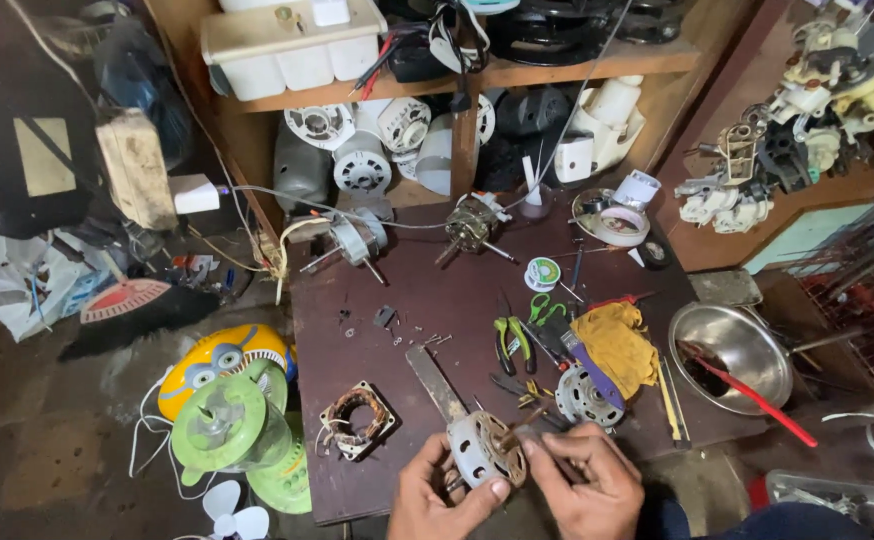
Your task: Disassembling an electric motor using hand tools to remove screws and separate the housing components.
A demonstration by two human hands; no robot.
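Note:
A round, pale metal motor housing (477,447) with holes around its face is gripped by my left hand (437,500) at the near edge of the dark wooden workbench (427,300). My right hand (582,480) pinches a thin tool or shaft (517,435) against the housing's middle. A flat metal file (435,382) lies just behind the housing. To the left sits a square stator with copper winding (355,418). A second round motor cover (582,397) lies to the right, beside a yellow cloth (617,345).
Green-handled pliers (512,340), a solder spool (543,272) and two small motors (357,238) lie on the bench. A steel bowl (732,350) holds a red-handled tool. Shelves behind carry fan motor parts. A yellow and green fan (227,400) stands on the floor at left.

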